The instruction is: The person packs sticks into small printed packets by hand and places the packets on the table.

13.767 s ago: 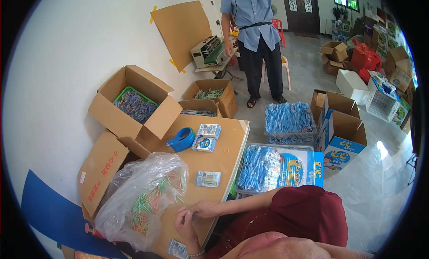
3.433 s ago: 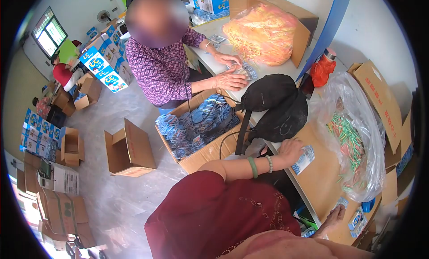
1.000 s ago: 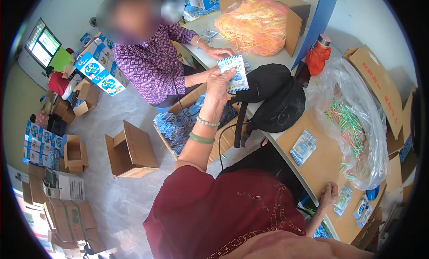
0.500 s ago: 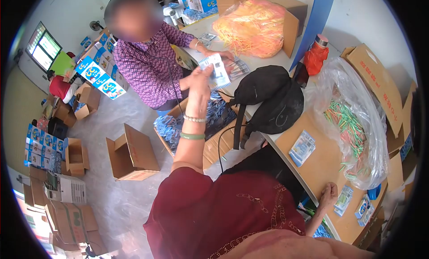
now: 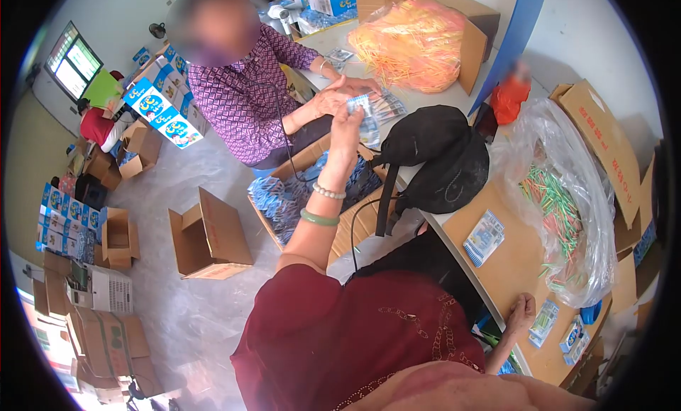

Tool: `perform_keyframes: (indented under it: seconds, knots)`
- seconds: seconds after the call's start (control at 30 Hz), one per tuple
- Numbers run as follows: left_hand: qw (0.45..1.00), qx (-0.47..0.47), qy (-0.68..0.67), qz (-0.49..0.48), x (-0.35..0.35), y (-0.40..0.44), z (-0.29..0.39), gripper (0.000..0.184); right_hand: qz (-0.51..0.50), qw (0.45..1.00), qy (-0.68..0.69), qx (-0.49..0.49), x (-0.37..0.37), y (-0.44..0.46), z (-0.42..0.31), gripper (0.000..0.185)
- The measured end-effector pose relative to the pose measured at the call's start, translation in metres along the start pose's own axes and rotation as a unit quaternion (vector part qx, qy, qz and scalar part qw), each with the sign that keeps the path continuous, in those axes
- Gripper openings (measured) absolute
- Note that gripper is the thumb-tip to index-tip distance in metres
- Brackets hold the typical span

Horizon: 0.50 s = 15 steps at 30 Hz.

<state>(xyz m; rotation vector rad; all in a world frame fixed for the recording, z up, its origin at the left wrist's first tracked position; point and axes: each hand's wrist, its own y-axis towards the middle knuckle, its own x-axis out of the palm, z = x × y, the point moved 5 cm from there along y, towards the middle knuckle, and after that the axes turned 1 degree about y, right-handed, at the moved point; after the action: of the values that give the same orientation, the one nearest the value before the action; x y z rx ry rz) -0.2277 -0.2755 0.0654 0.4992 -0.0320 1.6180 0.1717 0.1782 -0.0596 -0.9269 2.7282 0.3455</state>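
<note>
My left hand [image 5: 345, 131], with a beaded and a green bracelet on its wrist, is closed on a blue-and-white printed packet [image 5: 369, 129]. It reaches out beside a co-worker's hand [image 5: 329, 100]. Similar packets [image 5: 390, 106] lie on the table just beyond. Below my left forearm stands a carton of blue-and-white packets [image 5: 275, 198]. My right hand [image 5: 523, 313] rests at the table edge with its fingers curled in, and nothing shows in it. Near it lie printed packets [image 5: 543, 321] and small blue boxes [image 5: 573, 336]. A pile of packets [image 5: 484, 239] is farther up the table.
A black bag [image 5: 440, 163] sits on the table between me and the co-worker [image 5: 230, 92]. Plastic bags of orange sticks [image 5: 408, 46] and green-and-red sticks [image 5: 553, 205] stand on the tables. An open carton [image 5: 209, 234] is on the floor to the left.
My left hand has moved slightly right and down with the packet. The co-worker's hand has come in close beside it. My right hand stays at the table edge.
</note>
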Motion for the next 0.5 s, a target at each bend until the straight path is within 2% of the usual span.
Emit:
perform_keyframes:
  seconds: [0.17, 0.3, 0.43, 0.5]
  knots:
    - [0.998, -0.023, -0.033, -0.044, 0.007, -0.004, 0.005, 0.008, 0.001, 1.000, -0.005, 0.001, -0.001, 0.000, 0.002, 0.007]
    - [0.999, -0.016, 0.023, -0.045, -0.020, -0.002, 0.007, 0.008, 0.002, 1.000, -0.001, 0.005, 0.001, -0.001, 0.000, 0.008]
    - [0.999, 0.009, 0.026, -0.035, -0.035, 0.001, 0.000, 0.008, 0.002, 1.000, -0.011, 0.008, 0.001, 0.001, -0.002, 0.008]
    - [0.999, 0.032, 0.014, 0.024, -0.022, -0.013, 0.021, 0.006, -0.005, 1.000, -0.027, 0.002, 0.001, 0.000, -0.003, 0.009]
